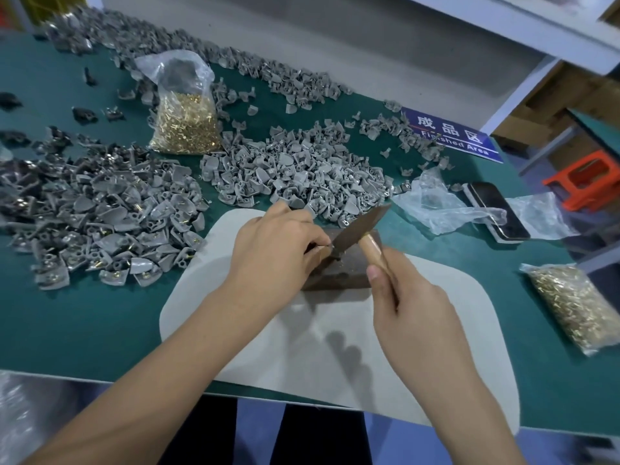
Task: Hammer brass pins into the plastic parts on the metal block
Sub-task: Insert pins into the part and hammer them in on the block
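Observation:
A dark metal block (345,273) sits on a pale grey mat (302,347) in the middle of the green table. My left hand (271,250) rests over the block's left end and pinches a small plastic part against it; the part is mostly hidden by my fingers. My right hand (412,307) grips the wooden handle of a small hammer (360,226), whose dark metal head lies tilted over the block, its lower end touching down right by my left fingertips. No brass pin shows clearly at the striking spot.
Heaps of grey plastic parts (295,169) lie behind the mat, and another heap with brass pins fitted (100,223) lies to the left. One bag of brass pins (186,122) stands at the back, a second bag (577,303) at right. A phone (496,209) lies under crumpled plastic film.

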Demonstrator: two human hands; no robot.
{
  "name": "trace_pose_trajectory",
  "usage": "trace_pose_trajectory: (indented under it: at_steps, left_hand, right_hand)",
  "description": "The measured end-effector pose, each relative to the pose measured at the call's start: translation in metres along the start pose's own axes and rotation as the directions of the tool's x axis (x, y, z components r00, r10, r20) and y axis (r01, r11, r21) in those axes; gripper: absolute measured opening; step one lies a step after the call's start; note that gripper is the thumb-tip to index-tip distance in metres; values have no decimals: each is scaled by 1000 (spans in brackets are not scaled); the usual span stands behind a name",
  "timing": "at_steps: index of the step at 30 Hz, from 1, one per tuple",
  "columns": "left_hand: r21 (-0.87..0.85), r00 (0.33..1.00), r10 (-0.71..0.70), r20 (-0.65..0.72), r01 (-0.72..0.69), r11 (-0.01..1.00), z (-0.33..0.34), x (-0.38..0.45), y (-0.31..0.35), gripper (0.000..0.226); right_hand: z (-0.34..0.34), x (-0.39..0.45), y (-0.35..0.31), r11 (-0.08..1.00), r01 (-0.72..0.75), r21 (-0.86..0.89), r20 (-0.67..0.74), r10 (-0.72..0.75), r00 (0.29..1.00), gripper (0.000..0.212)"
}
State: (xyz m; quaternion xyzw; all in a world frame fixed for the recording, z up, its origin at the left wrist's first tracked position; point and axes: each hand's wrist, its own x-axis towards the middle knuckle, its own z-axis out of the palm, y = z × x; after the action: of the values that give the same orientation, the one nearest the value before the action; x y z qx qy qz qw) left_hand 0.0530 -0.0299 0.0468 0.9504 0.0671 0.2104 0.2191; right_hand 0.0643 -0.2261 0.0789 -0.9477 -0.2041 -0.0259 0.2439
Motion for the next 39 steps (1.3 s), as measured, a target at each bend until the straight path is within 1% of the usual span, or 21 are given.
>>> trace_pose_trajectory:
  at_steps: [1, 2, 4, 5, 8, 9, 12, 13, 15, 17, 18, 19, 22, 25, 26, 29, 31, 33, 36, 37, 39]
  left_hand:
    - [7, 1000, -4, 0, 4, 1000, 0, 0, 0, 10]
    - [13, 1000, -5, -1, 5, 1000, 0, 0, 0, 9]
    - [13, 1000, -2, -10, 2, 1000, 0, -1, 1, 7]
    - [11, 1000, -6, -11, 6, 1000, 0, -1, 1, 7]
    - [10, 999, -37, -4, 37, 999, 0, 0, 2, 6]
    - [7, 999, -41, -4, 41, 999, 1, 0, 2, 6]
    - [-7, 998, -58, -2, 58, 998, 2, -1, 1, 7]
    - [-5, 998, -62, 0, 62, 998, 2, -1, 1, 7]
    - [16, 998, -61, 3, 61, 998, 2, 0, 1, 7]
    - [22, 998, -58, 9, 57, 998, 2, 0, 1, 6]
    - [18, 998, -57, 11, 57, 998, 2, 0, 1, 5]
    - [20, 998, -59, 10, 58, 998, 1, 0, 1, 6]
    - [36, 998, -58, 9, 58, 998, 1, 1, 1, 7]
    - [13, 998, -69, 10, 69, 998, 2, 0, 1, 6]
    - [1, 997, -73, 7, 73, 997, 2, -1, 0, 6]
    - [-13, 997, -78, -1, 78, 997, 3, -1, 0, 7]
    - [-12, 997, -78, 1, 78, 997, 4, -1, 0, 8]
    - [-10, 997, -80, 10, 80, 997, 3, -1, 0, 8]
    - [-20, 996, -85, 15, 85, 996, 2, 0, 0, 9]
    - [-21, 996, -87, 20, 88, 996, 1, 0, -1, 9]
    - [-13, 996, -90, 28, 91, 996, 0, 0, -1, 9]
  right_hand:
    - [-1, 2, 0, 999, 8, -31, 21, -8, 1000, 24]
    - [-1, 4, 0, 999, 11, -37, 4, -11, 1000, 24]
    - [-1, 3, 0, 1000, 10, 30, -83, -7, 997, 25]
    - [0, 3, 1, 998, 9, 55, -97, -4, 995, 24]
    - [1, 6, 9, 999, 21, 45, 5, -21, 1000, 18]
    - [1, 8, 12, 998, 28, 49, -3, -28, 1000, 15]
    - [0, 9, 15, 991, 44, 123, -99, -32, 995, 11]
    - [-1, 8, 14, 990, 45, 137, -78, -34, 996, 11]
    - [-1, 9, 15, 996, 48, 76, 1, -48, 999, 12]
    - [-1, 9, 15, 999, 34, 25, -29, -33, 999, 24]
    - [0, 8, 13, 999, 22, 42, -57, -19, 998, 28]
    - [1, 6, 11, 998, 13, 64, -52, -9, 999, 29]
    - [2, 4, 10, 999, 35, 33, 14, -36, 999, 22]
    - [1, 4, 16, 986, 12, 168, -87, 3, 996, 23]
    - [1, 3, 17, 982, 12, 189, -95, 6, 995, 23]
    - [-1, 2, 18, 995, 10, 100, 22, -12, 1000, 17]
    - [-6, 3, 20, 998, -6, 55, 9, 6, 1000, 21]
    - [-9, 2, 16, 997, -23, 71, -11, 24, 1000, 27]
    - [-10, 3, 10, 1000, -16, -26, 108, 19, 994, 23]
    - [-12, 5, 11, 999, -14, -50, 111, 19, 994, 21]
    - [-17, 7, 12, 1000, -12, -18, 37, 12, 999, 19]
